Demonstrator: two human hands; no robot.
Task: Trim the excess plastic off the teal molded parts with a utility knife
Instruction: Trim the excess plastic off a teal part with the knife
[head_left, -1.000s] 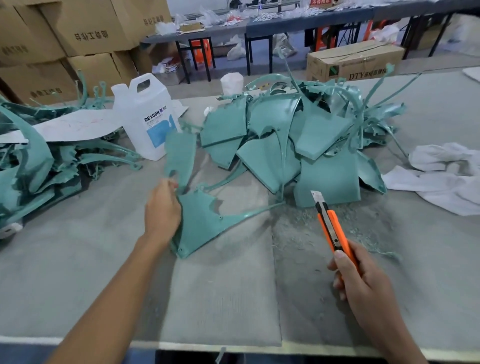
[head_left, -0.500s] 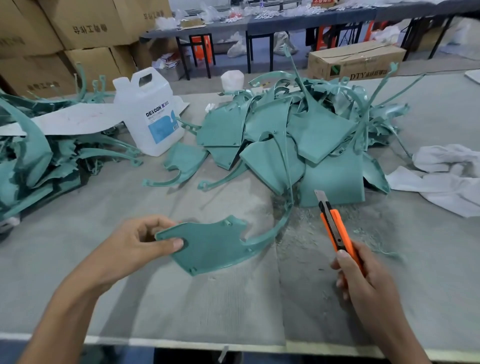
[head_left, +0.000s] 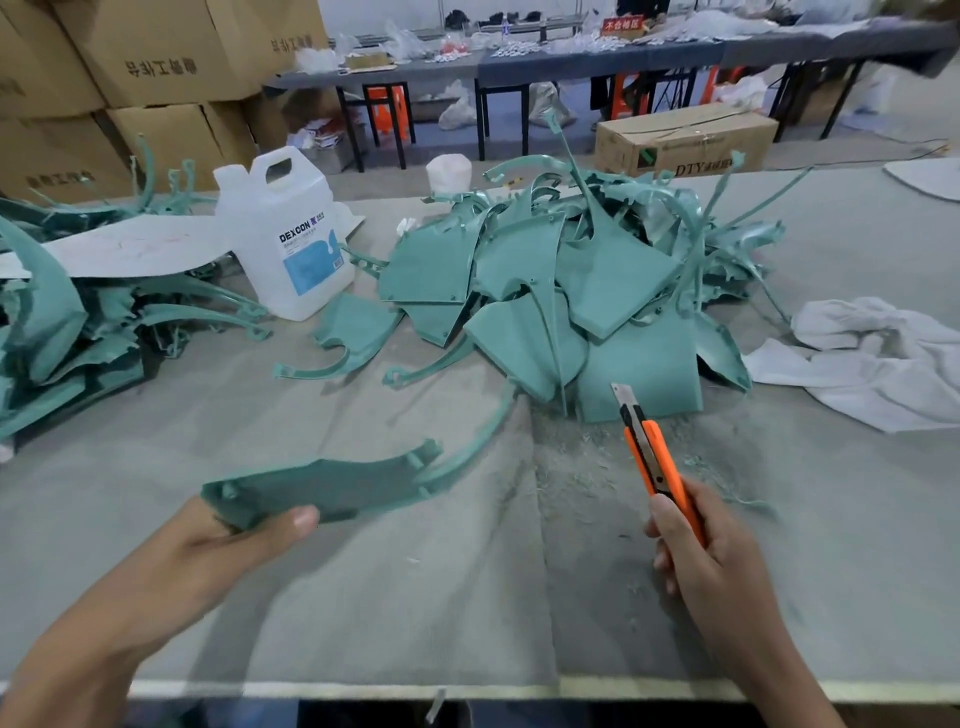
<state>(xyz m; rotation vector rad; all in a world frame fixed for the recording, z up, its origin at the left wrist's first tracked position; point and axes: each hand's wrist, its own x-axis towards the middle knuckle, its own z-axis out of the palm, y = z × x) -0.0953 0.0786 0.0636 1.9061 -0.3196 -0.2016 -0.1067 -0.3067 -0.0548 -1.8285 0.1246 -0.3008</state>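
Note:
My left hand (head_left: 223, 545) pinches the near corner of a teal molded part (head_left: 343, 483), lifted above the table with its flat face tilted toward me and a long curved arm reaching up to the right. My right hand (head_left: 706, 551) grips an orange utility knife (head_left: 657, 457), blade out and pointing away toward the big pile of teal parts (head_left: 571, 291). The knife is to the right of the held part and does not touch it.
A white DEXCON jug (head_left: 291, 234) stands at the back left. More teal parts (head_left: 62, 332) lie at the left under a white sheet (head_left: 135, 249). White cloth (head_left: 872, 358) lies on the right. Plastic shavings (head_left: 587, 467) litter the grey table (head_left: 415, 597). Cardboard boxes stand behind.
My left hand picked one teal part off the table, drew it toward me and tipped it up. The right hand with the knife stayed nearly still.

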